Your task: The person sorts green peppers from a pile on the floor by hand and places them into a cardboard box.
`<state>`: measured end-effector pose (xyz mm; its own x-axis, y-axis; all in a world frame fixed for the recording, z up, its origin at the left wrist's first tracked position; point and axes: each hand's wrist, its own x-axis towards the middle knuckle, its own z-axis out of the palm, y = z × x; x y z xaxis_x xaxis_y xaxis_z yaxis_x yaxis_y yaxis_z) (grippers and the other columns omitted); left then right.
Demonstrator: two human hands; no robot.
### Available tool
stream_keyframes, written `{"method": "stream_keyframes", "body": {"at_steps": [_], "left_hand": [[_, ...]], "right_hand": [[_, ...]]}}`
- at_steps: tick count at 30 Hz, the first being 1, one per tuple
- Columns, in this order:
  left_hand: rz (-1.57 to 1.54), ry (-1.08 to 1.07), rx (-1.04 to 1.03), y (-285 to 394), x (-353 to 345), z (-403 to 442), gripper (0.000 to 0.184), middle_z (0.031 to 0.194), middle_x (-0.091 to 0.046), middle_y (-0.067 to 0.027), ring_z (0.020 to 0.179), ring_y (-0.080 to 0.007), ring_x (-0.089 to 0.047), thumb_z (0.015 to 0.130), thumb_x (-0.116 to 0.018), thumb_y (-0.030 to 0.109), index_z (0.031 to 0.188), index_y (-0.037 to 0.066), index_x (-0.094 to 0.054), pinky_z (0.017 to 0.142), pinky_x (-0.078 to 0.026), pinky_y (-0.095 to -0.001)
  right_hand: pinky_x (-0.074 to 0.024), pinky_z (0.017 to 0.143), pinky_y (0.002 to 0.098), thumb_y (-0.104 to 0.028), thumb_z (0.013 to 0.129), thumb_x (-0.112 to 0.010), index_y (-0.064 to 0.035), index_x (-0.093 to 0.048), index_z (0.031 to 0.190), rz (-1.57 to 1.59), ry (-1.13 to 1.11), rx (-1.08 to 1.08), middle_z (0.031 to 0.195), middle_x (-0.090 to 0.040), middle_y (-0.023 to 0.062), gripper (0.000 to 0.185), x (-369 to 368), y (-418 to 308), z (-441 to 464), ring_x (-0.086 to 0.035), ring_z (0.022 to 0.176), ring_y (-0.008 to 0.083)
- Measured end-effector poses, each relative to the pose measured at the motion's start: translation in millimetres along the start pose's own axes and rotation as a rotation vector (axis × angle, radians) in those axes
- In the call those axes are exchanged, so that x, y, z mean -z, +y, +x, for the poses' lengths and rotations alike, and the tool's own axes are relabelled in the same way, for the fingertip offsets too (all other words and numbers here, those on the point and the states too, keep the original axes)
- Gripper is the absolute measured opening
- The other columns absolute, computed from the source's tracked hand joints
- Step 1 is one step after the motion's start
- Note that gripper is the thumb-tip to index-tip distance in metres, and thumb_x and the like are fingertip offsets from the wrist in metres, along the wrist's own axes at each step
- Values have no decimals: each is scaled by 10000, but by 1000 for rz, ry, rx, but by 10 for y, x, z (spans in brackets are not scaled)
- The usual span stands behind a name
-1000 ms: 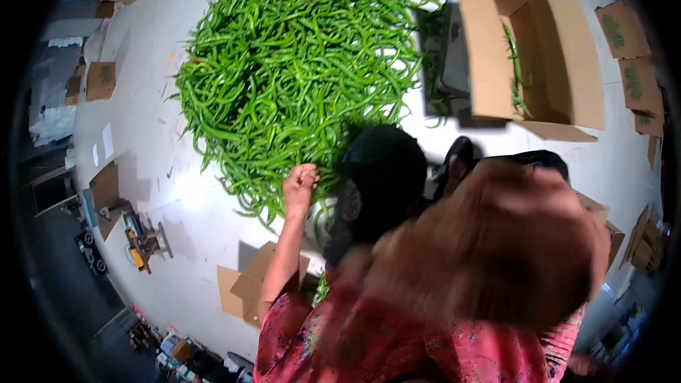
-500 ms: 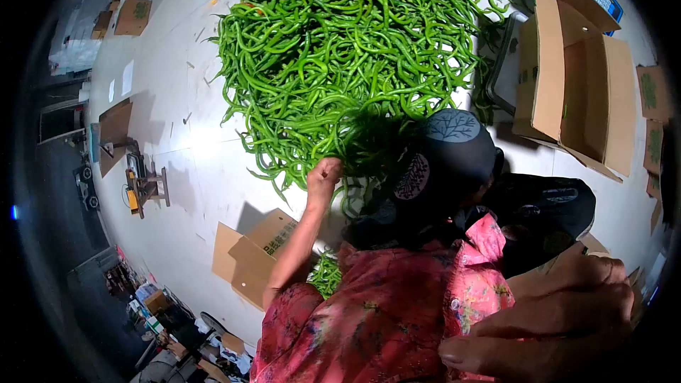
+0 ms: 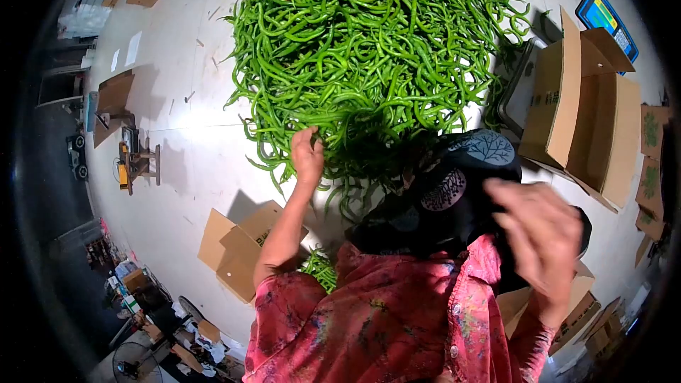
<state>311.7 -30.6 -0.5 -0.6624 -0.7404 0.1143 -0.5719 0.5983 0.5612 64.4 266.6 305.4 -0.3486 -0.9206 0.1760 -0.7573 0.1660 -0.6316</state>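
A large heap of green chili peppers point(image 3: 355, 57) lies on the pale floor. My left hand point(image 3: 307, 158) is at the heap's lower left edge, its fingers curled together against the peppers; whatever they hold is hidden. Raised over my dark-clad knee point(image 3: 489, 149), my right hand point(image 3: 535, 230) is blurred, its fingers apart and nothing visible in them. An open cardboard box point(image 3: 553, 106) stands to the right of the heap. Green peppers point(image 3: 320, 269) also show beside my left elbow, next to another open box point(image 3: 241, 255).
A blue device with a keypad and display point(image 3: 606, 28) is at the upper right, behind the box. A small wooden stool point(image 3: 142, 159) stands at the left. More cartons point(image 3: 652, 131) line the right edge. A fan point(image 3: 135, 365) is at the lower left.
My right hand has moved from close to the camera at the lower right, up and left over my knee, and its fingers have spread. My left hand has shifted slightly up along the heap's edge.
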Motion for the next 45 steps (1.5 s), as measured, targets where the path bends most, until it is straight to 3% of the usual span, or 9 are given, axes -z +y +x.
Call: {"method": "stream_keyframes", "body": {"at_steps": [3,15,20,24,26,28,35,42,45], "left_hand": [[244,-18,-185,-6,-137,198,538,1153,-529,-144,1075,-354,-475,700,-685,20,1218,70,-546,911,-393,-440],[677,-230,-381,-445,-294,507,264,904,-579,-91,911,-278,-532,682,-653,93,940,98,-595,778,-386,-424],[390,-181,-334,-318,172,488,307,871,-586,-164,846,-373,-567,723,-667,86,1001,41,-544,716,-452,-472],[66,83,-160,-92,687,586,272,915,-612,-171,814,-334,-614,804,-626,59,1062,10,-554,731,-493,-413],[-588,-129,321,160,992,667,215,935,-641,-97,744,-152,-609,929,-570,148,1099,18,-557,691,-508,-284],[-989,-201,439,362,1129,690,224,942,-639,-96,758,-143,-609,946,-549,146,1125,12,-546,701,-517,-269],[-1648,-431,446,667,1161,587,426,1007,-616,-132,854,-191,-599,914,-574,115,1302,0,-441,760,-512,-308],[-1537,-436,464,1447,1001,391,393,1143,-603,-131,1030,-234,-580,948,-515,136,1313,12,-444,918,-466,-336],[-1048,-400,169,1641,892,225,466,1213,-582,-103,1138,-176,-533,931,-546,73,1377,31,-415,962,-428,-316]], "right_hand": [[-520,741,378,12,766,-626,13,-635,1101,286,-165,-38,973,-666,160,335,-588,82,-49,-643,833,302],[-524,753,402,-16,811,-564,-11,-593,1124,394,-304,-91,958,-638,177,314,-1325,-103,111,-629,884,350],[-515,759,416,-34,828,-551,-9,-588,1119,395,-240,-115,995,-632,181,295,-1431,-95,75,-616,903,365],[-504,811,422,-50,832,-571,-8,-584,1128,418,-299,-150,1052,-620,198,299,-1398,-118,173,-601,966,380],[-497,834,418,-58,834,-586,-10,-578,1143,435,-222,-158,1084,-612,203,313,-1468,-133,208,-592,997,384],[-501,813,396,-47,836,-604,-17,-575,1157,474,-184,-157,1080,-608,198,324,-1553,-128,271,-599,981,371],[-496,819,362,-128,874,-637,-3,-553,1195,682,-120,-351,1086,-624,187,355,-1644,-49,457,-637,984,291],[-408,902,269,-248,926,-599,9,-490,1315,1208,-32,-626,1142,-602,88,478,-1822,-49,681,-542,1042,169],[-418,870,274,-248,928,-599,-7,-570,1205,1391,85,-729,1071,-620,53,368,-1915,22,695,-548,978,125]]}}
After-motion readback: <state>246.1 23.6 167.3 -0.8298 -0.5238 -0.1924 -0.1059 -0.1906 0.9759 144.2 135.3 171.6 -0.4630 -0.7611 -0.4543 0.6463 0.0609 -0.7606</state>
